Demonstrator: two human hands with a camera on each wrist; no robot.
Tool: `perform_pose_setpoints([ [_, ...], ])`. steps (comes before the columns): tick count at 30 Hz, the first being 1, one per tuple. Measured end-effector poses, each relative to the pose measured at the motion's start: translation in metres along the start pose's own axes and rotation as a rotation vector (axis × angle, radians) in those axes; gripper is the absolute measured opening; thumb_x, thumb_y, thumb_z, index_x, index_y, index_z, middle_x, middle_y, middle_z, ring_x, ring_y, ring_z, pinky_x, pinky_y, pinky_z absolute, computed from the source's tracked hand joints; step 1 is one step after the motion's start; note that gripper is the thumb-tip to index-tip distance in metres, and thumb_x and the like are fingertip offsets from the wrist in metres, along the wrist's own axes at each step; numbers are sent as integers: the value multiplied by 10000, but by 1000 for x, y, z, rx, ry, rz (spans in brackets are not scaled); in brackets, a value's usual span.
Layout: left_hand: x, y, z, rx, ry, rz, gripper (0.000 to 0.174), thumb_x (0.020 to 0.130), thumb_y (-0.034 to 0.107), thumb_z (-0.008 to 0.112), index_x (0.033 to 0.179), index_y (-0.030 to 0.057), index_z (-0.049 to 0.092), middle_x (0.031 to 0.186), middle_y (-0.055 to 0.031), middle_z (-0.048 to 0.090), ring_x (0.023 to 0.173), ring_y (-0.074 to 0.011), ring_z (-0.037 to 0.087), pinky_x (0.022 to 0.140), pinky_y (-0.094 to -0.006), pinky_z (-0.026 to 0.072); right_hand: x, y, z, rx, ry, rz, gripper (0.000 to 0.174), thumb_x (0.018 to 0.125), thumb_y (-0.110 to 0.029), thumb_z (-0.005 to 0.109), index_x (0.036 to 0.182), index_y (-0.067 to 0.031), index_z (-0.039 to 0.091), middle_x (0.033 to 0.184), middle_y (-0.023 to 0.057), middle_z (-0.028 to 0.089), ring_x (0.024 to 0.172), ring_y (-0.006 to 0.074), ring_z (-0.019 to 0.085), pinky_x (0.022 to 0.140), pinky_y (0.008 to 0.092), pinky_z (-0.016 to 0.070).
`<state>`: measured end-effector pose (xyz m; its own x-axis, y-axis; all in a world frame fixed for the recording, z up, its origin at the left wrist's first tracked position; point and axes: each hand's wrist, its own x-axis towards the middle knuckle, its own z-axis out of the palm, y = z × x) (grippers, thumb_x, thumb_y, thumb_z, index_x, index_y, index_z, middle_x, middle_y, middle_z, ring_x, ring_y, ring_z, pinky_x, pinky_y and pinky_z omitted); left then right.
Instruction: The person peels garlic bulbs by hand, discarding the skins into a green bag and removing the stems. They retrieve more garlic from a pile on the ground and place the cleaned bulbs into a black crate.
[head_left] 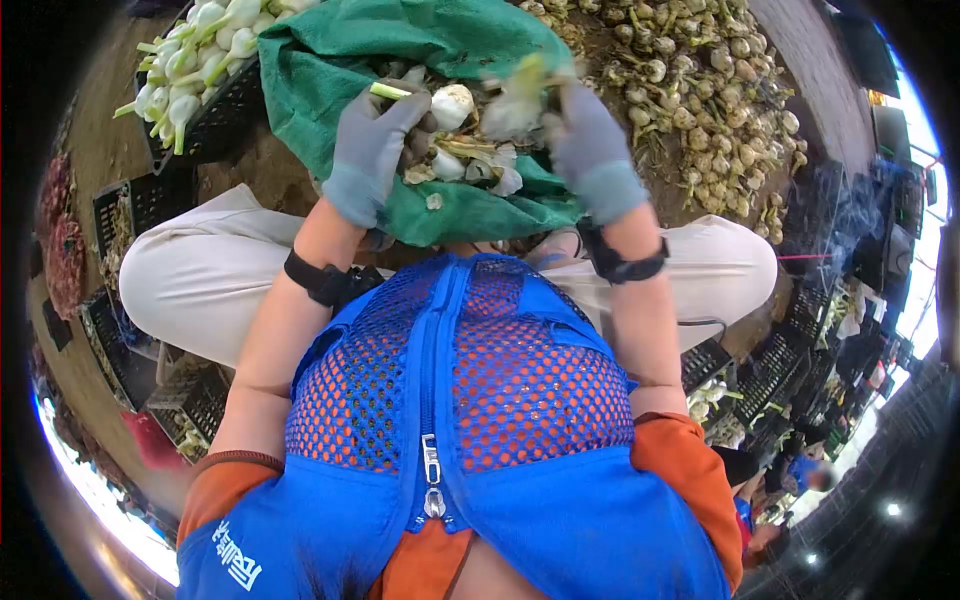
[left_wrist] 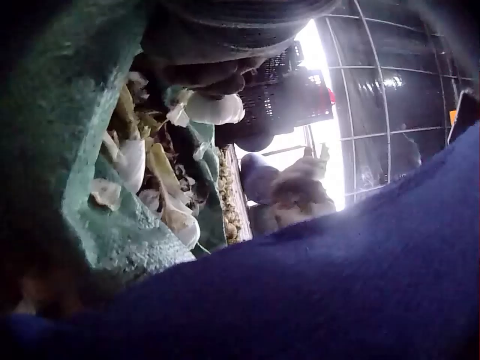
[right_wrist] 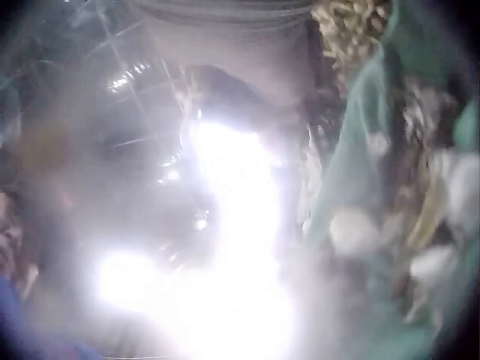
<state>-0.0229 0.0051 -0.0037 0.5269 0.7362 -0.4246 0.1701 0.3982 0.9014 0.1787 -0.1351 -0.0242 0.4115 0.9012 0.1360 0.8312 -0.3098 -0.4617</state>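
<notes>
My left hand (head_left: 372,150), in a grey glove, grips a garlic bulb (head_left: 452,105). Its cut green stem (head_left: 390,91) pokes out above the fingers. The left wrist view shows the white bulb (left_wrist: 216,109) below the curled fingers. My right hand (head_left: 595,150), gloved too and blurred by motion, pinches pale, papery garlic skin (head_left: 515,105) with a greenish top, just right of the bulb. Both hands are over a green cloth sack (head_left: 310,75) spread across the lap. Loose peelings (head_left: 480,155) and white garlic pieces lie on the sack between the hands.
A black crate (head_left: 225,120) heaped with cleaned garlic (head_left: 200,60) stands at the upper left. Unpeeled garlic (head_left: 700,100) covers the ground at the upper right. More black crates (head_left: 130,215) stand left of the knees, and others (head_left: 775,370) at the right.
</notes>
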Motion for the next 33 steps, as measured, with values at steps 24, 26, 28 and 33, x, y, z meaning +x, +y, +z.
perform_pose_setpoints([
  [24, 5, -3, -8, -572, -274, 44, 258, 958, 41, 528, 1205, 6, 592, 1082, -71, 627, 913, -135, 606, 798, -272, 521, 2, -1, 0, 540, -58, 129, 260, 853, -144, 649, 1100, -60, 635, 1038, 157, 646, 928, 301, 641, 818, 365, 522],
  [26, 6, -3, -8, -613, -287, 9, 269, 963, 44, 521, 1222, -4, 576, 1089, -89, 629, 925, -148, 609, 822, -294, 527, 5, -6, 0, 751, 1, 164, 272, 857, -170, 672, 1093, -39, 642, 1037, 131, 658, 944, 244, 640, 818, 330, 521],
  [28, 10, -8, -10, -647, -405, -7, 292, 972, 51, 511, 1254, -14, 547, 1145, -128, 622, 1000, -187, 614, 905, -338, 521, 9, -25, -2, 1132, 64, 238, 254, 859, -144, 691, 1070, -13, 641, 1007, 88, 667, 959, 156, 631, 816, 295, 524],
  [33, 17, -15, 0, -616, -311, 36, 303, 988, 79, 499, 1278, -6, 530, 1268, -151, 567, 1177, -234, 553, 980, -367, 488, 12, -41, -2, 1538, -185, 293, 156, 842, -51, 692, 984, 4, 661, 948, 58, 689, 859, 117, 634, 783, 281, 530],
])
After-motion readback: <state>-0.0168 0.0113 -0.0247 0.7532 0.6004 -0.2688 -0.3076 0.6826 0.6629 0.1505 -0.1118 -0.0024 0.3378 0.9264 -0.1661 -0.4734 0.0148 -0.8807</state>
